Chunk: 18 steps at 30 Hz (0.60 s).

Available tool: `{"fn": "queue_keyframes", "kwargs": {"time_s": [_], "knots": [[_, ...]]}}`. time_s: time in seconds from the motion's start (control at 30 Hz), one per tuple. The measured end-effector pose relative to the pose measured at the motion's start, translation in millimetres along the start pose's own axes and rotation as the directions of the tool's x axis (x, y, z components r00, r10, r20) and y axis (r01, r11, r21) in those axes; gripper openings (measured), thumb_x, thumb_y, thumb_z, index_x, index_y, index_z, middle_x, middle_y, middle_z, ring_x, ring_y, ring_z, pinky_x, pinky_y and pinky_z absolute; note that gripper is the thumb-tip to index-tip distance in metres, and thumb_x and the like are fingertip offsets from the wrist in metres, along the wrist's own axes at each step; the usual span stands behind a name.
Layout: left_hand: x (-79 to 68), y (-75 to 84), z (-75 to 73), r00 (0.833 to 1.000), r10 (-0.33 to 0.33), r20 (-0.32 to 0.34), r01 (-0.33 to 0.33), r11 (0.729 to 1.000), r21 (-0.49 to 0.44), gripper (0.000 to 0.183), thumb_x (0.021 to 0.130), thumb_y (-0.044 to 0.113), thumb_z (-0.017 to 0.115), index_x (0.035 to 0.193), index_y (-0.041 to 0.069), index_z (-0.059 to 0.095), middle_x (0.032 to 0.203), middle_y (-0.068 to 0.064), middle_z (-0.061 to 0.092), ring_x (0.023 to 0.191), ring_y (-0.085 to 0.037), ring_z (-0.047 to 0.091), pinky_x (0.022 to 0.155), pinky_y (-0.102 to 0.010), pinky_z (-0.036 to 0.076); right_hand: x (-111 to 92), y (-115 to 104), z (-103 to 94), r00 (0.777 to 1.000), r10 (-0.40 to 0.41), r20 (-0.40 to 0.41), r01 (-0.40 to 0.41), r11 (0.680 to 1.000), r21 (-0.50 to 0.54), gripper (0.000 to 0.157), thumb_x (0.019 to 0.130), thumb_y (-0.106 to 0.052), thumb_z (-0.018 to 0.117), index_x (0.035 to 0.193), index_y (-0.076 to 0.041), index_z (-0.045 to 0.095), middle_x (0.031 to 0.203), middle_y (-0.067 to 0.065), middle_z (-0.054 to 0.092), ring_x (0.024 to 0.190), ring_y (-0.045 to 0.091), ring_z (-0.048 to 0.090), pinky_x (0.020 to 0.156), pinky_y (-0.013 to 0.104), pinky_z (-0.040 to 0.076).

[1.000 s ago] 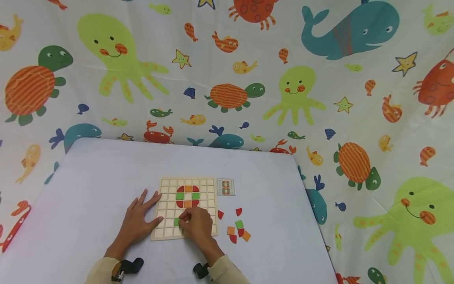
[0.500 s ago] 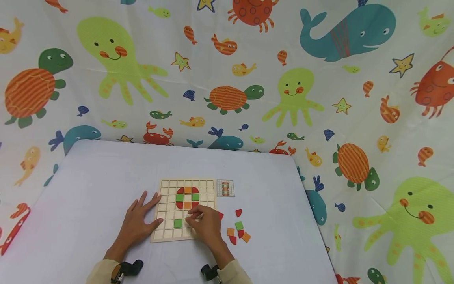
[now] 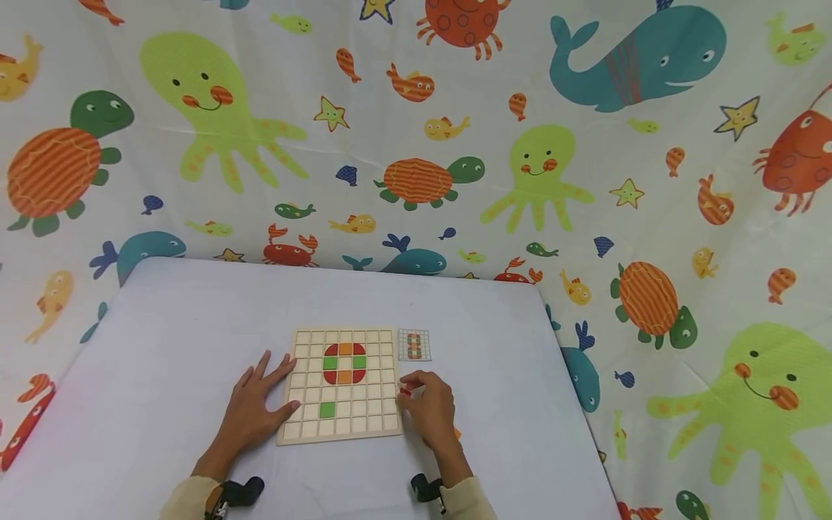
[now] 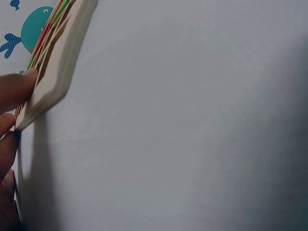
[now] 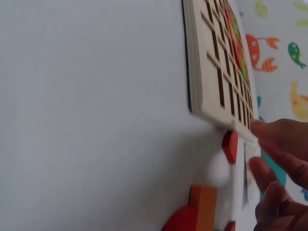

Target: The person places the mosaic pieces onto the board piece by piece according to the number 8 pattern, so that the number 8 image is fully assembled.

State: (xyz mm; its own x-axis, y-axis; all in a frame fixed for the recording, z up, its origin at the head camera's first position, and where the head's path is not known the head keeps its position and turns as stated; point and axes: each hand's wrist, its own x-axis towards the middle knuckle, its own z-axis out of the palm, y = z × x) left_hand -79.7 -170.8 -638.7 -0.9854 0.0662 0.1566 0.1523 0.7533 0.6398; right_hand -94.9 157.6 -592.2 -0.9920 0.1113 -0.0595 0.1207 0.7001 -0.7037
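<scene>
A wooden grid board (image 3: 305, 421) lies on the white table. Set in it are red corner pieces, orange squares (image 3: 345, 377) and green squares forming a ring, with one separate green square (image 3: 327, 410) lower down. My left hand (image 3: 250, 404) rests at the board's left edge, fingers spread, thumb (image 4: 21, 86) on the frame. Just off the board's right side, my right hand (image 3: 429, 408) is over a red quarter-round piece (image 3: 405, 392). In the right wrist view its fingers are parted, beside that red piece (image 5: 231, 147), apparently not gripping it.
A small printed pattern card (image 3: 414, 345) lies by the board's upper right corner. Loose pieces are mostly hidden under my right hand; an orange block (image 5: 204, 207) and a red one (image 5: 180, 220) show in the right wrist view. A sea-animal cloth (image 3: 416, 108) hangs behind the table.
My right hand has left the separate green square in the board and moved right, to the red piece beside the board. The left hand stays put.
</scene>
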Motion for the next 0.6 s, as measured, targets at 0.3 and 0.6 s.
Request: {"fn": "queue_keyframes", "kwargs": {"time_s": [0.3, 0.6], "knots": [[0.3, 1.9, -0.3, 0.999, -0.024, 0.022, 0.023, 1.0, 0.015, 0.081, 0.084, 0.039, 0.08, 0.155, 0.01, 0.054, 0.162, -0.022, 0.05, 0.157, -0.051, 0.03, 0.124, -0.072, 0.023, -0.3, 11.0, -8.3, 0.995, 0.104, 0.007, -0.102, 0.987, -0.122, 0.024, 0.08, -0.014, 0.093, 0.097, -0.022, 0.079, 0.089, -0.004, 0.065, 0.085, 0.015, 0.057, 0.073, 0.035, 0.048], [-1.0, 2.7, -3.5, 0.999, -0.034, 0.031, 0.033, 0.999, 0.019, 0.081, 0.085, 0.04, 0.081, 0.156, 0.011, 0.054, 0.162, -0.022, 0.049, 0.158, -0.052, 0.029, 0.124, -0.073, 0.023, 0.2, 10.4, -3.0, 0.997, 0.075, 0.008, -0.073, 0.987, -0.143, 0.022, 0.079, -0.019, 0.094, 0.094, -0.02, 0.079, 0.084, -0.004, 0.063, 0.077, 0.014, 0.054, 0.067, 0.031, 0.045]]}}
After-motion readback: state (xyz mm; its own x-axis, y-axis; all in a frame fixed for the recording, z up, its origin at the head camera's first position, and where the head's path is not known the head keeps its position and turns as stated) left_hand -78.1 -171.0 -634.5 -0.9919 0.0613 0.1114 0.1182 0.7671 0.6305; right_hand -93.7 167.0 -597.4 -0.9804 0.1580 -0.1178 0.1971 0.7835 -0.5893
